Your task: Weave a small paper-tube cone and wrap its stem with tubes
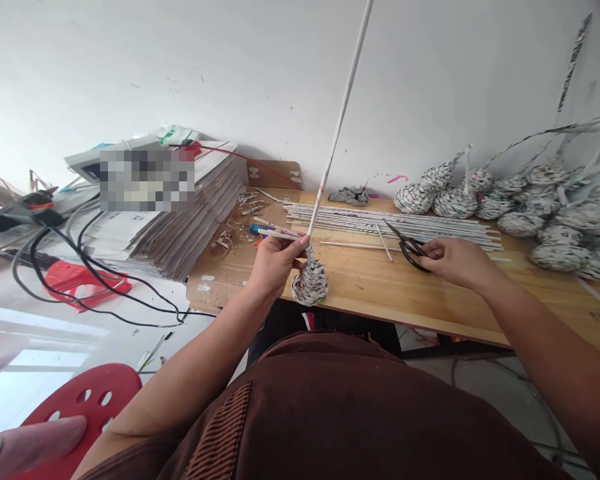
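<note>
The fingers of the left hand (pixel 275 260) are clamped on the neck of a woven newspaper gourd (pixel 310 287), which hangs at the near edge of the tabletop (pixel 360 287); whether its base touches the wood I cannot tell. From that neck a long rolled-paper tube (pixel 340 120) rises between twelve and one o'clock, while a shorter paper strip (pixel 280 233) juts from the same fingers toward nine o'clock. Between two and three o'clock from the gourd, the fingers of the right hand (pixel 445 259) are closed on the handles of black scissors (pixel 411 252), whose blades point toward ten o'clock. A bundle of paper rods (pixel 360 219) lies at two o'clock, just beyond the scissors, and finished-looking gourds (pixel 455 202) crowd farther out between two and three. At ten o'clock stands a thick paper stack (pixel 180 230); at eight, a red stool (pixel 125 387)
</note>
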